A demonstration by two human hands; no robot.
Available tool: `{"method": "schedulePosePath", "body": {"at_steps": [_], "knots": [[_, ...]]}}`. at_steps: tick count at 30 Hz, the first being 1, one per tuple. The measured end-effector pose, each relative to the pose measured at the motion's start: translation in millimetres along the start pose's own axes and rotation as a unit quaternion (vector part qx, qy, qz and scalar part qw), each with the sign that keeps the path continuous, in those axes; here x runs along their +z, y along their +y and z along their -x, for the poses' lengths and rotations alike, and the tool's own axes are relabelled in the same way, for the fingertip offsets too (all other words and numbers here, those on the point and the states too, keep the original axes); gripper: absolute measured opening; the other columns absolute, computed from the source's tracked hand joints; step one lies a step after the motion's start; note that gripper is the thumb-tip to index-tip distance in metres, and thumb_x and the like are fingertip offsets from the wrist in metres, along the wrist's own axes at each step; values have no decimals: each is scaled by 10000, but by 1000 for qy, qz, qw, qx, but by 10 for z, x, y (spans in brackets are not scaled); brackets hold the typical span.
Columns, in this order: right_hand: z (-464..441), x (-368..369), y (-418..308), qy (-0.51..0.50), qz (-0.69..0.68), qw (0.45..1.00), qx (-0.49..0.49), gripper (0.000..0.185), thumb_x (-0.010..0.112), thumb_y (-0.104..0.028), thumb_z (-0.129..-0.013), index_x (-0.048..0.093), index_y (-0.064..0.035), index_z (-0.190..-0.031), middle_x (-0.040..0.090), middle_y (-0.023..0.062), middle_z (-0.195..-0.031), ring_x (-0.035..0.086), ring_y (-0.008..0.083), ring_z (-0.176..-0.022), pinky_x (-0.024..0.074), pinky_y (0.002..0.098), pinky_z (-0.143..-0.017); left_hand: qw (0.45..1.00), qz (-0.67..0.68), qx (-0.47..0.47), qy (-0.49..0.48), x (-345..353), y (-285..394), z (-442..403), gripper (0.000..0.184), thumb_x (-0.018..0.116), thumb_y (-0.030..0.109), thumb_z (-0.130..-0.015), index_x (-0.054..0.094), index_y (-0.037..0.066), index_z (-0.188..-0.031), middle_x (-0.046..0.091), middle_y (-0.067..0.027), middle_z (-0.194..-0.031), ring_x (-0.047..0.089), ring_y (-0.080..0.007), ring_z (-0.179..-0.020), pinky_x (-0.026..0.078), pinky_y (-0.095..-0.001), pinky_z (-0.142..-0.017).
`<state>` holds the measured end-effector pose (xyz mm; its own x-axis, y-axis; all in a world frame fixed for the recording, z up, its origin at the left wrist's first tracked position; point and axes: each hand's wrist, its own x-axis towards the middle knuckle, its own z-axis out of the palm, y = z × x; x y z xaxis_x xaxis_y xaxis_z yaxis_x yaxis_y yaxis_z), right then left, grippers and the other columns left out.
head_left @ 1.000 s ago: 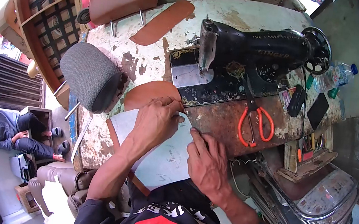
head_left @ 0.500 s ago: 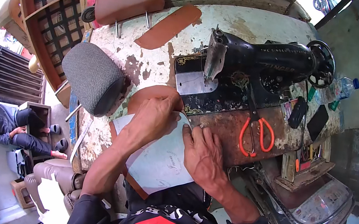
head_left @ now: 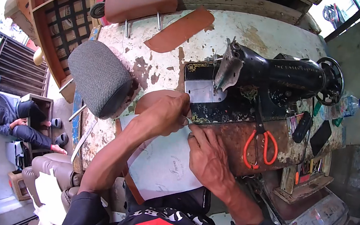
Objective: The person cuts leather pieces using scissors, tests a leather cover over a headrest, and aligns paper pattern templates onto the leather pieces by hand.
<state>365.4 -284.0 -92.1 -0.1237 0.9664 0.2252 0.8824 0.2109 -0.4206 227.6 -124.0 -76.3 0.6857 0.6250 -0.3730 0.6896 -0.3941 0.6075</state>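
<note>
My left hand (head_left: 165, 114) is closed, its fingers pinching the upper edge of a leatherette sheet (head_left: 163, 167) whose pale printed backing faces up. Beneath and beyond that hand lies a rounded brown leatherette piece (head_left: 151, 100). The thumb and fingers of my right hand (head_left: 211, 160) are pressed together on the sheet's right edge, close to the left fingertips. Both hands are just in front of the black sewing machine (head_left: 273, 72) and its metal needle plate (head_left: 203, 92). Whether the rounded piece and the sheet are joined is hidden by my fingers.
Orange-handled scissors (head_left: 248, 149) lie right of my right hand. A grey fabric-covered cushion (head_left: 97, 75) stands left. At the back are a brown padded cushion (head_left: 142, 1) and a flat brown piece (head_left: 180, 29). A bottle (head_left: 346, 107) lies far right; a person (head_left: 22, 118) sits at left.
The view has shifted, so the table and machine appear farther right. My hands keep their hold on the sheet's edge, and the right fingers have straightened a little along it.
</note>
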Motion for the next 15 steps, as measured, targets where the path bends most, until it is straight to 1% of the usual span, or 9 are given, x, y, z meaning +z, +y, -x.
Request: {"method": "schedulePosePath", "body": {"at_steps": [2, 3, 5, 7, 8, 10, 11, 13, 15], "knots": [[38, 42, 17, -1, -9, 1000, -2, 228, 574, -60, -948, 707, 58, -1091, 620, 144, -1173, 586, 316, -1104, 500, 439, -940, 1000, -5, -2, 0, -40, 2, -20, 284, 790, 99, -823, 591, 18, -1010, 675, -165, -810, 709, -334, -811, 534, -438, -737], [52, 63, 10, -1, -8, 1000, -6, 228, 574, -60, -948, 707, 58, -1091, 620, 144, -1173, 586, 316, -1104, 500, 439, -940, 1000, -21, 9, -5, -69, 12, -24, 289, 791, 97, -819, 594, 22, -1015, 676, -167, -819, 704, -340, -821, 536, -441, -743], [72, 109, -11, -14, -34, 998, 49, 262, 577, -66, -956, 683, 61, -1159, 625, 167, -1167, 586, 335, -1107, 502, 450, -945, 999, -37, 22, -8, -102, -31, -41, 294, 793, 96, -815, 596, 25, -1021, 677, -169, -827, 699, -346, -832, 539, -443, -749], [65, 179, -22, -7, -41, 997, 63, 278, 575, -68, -953, 673, 56, -1183, 623, 175, -1156, 583, 341, -1107, 506, 455, -939, 991, -42, 125, -8, -154, -124, -61, 267, 766, 100, -831, 606, 31, -1033, 705, -175, -859, 706, -374, -851, 544, -463, -767], [58, 192, -23, -1, -50, 996, 76, 297, 573, -69, -950, 662, 51, -1207, 620, 183, -1146, 581, 347, -1107, 510, 459, -933, 991, -43, 127, -8, -166, -88, -99, 267, 766, 100, -831, 606, 31, -1033, 705, -175, -859, 706, -374, -851, 544, -463, -767], [-14, 130, -7, -2, -47, 997, 53, 285, 570, -65, -943, 661, 44, -1190, 614, 185, -1128, 577, 354, -1103, 513, 462, -928, 993, -79, -1, -86, -200, 10, -161, 259, 670, 142, -906, 597, 18, -1122, 729, -229, -952, 723, -415, -911, 558, -519, -813], [-48, 102, 3, -5, -44, 999, 29, 273, 566, -60, -935, 660, 36, -1172, 607, 187, -1111, 574, 362, -1098, 517, 464, -922, 993, -79, -1, -84, -195, -2, -175, 259, 670, 142, -906, 597, 18, -1122, 729, -229, -952, 723, -415, -911, 558, -519, -813], [-80, 100, 4, 0, -51, 998, 35, 247, 563, -54, -928, 656, 34, -1140, 602, 188, -1097, 572, 366, -1094, 520, 462, -917, 991, -106, 40, -67, -161, -35, -214, 263, 649, 124, -918, 584, 12, -1148, 728, -241, -962, 726, -418, -922, 555, -524, -810], [-122, 104, -28, 4, -57, 997, 45, 222, 559, -47, -922, 651, 31, -1108, 597, 189, -1084, 569, 371, -1090, 524, 460, -911, 991, -109, 41, -59, -146, -42, -248, 252, 667, 118, -900, 593, 18, -1120, 732, -228, -944, 724, -427, -908, 559, -519, -794]]}}
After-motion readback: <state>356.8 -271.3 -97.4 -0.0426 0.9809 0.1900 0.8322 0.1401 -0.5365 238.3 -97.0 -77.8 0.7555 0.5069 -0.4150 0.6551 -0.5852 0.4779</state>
